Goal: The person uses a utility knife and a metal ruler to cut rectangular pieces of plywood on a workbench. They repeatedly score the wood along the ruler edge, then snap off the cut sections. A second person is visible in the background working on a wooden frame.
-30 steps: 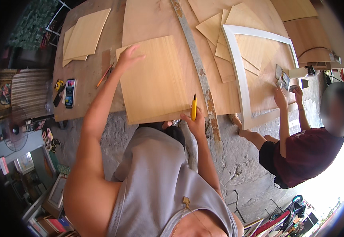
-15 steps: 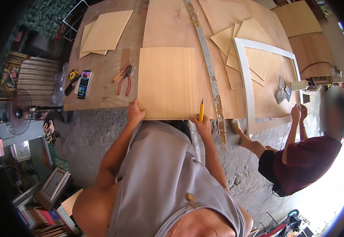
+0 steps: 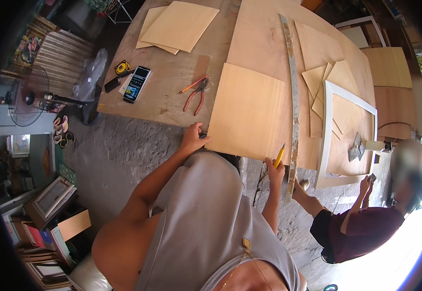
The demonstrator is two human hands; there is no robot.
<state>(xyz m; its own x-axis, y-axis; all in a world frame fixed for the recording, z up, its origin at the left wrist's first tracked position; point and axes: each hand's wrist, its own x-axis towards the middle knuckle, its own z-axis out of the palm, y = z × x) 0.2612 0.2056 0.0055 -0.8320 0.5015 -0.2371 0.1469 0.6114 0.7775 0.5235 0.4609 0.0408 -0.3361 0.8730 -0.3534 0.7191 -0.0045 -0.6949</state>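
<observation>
A square light plywood board lies on the worktable, its near edge by my body. My left hand is at the board's near left corner, thumb touching the edge, fingers apart and bent by the table edge. In my right hand is a thick yellow pencil with a dark tip pointing up. That hand's thumb side rests at the board's near right corner. Left of the board lie red-handled pliers and an orange pencil.
A phone and yellow tape measure lie farther left on the worktable. A long worn metal straightedge runs right of the board. Beyond it are stacked panels and a white frame. A co-worker sits at right.
My view has swung, so the table appears shifted right and tilted. My left fingers have loosened at the board's corner. The co-worker's hands have moved off the white frame, holding something small and dark.
</observation>
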